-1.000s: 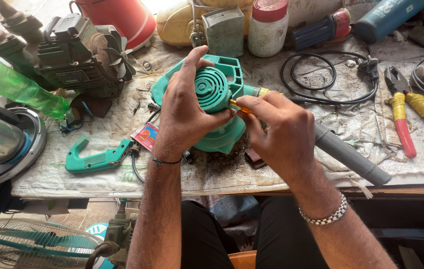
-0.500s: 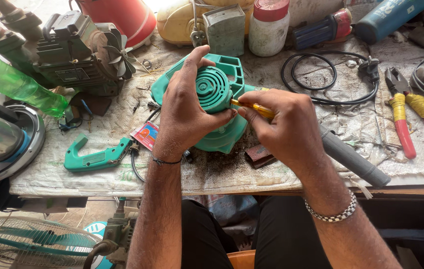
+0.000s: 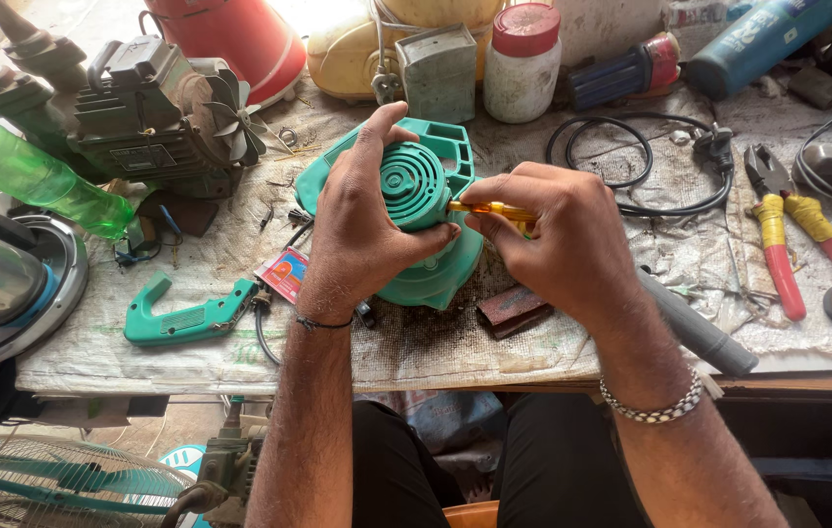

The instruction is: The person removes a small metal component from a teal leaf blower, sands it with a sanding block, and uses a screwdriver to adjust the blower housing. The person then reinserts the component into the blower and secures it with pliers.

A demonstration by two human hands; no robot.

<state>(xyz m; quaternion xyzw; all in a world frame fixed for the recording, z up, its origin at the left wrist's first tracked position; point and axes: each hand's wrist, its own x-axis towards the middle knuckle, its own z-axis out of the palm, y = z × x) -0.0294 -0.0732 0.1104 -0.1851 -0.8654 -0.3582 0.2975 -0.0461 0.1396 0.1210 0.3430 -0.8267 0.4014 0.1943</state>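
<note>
My left hand [image 3: 367, 235] has stayed clamped round the teal blower housing [image 3: 416, 210] on the tabletop [image 3: 436, 342], thumb against the round vent. My right hand [image 3: 558, 240], closed on the yellow screwdriver [image 3: 494, 209], has pulled a bit to the right since a second ago, so the tip looks like it's working in the side. Count: 1 housing, 1 loose teal handle [image 3: 186, 315], 1 screwdriver, 1 pair of red-and-yellow pliers [image 3: 792, 240].

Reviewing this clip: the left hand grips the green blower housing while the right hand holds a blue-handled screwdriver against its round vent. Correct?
Not quite. In the head view the screwdriver in the right hand has a yellow-orange handle, not blue. The left hand does grip the green blower housing.
</note>
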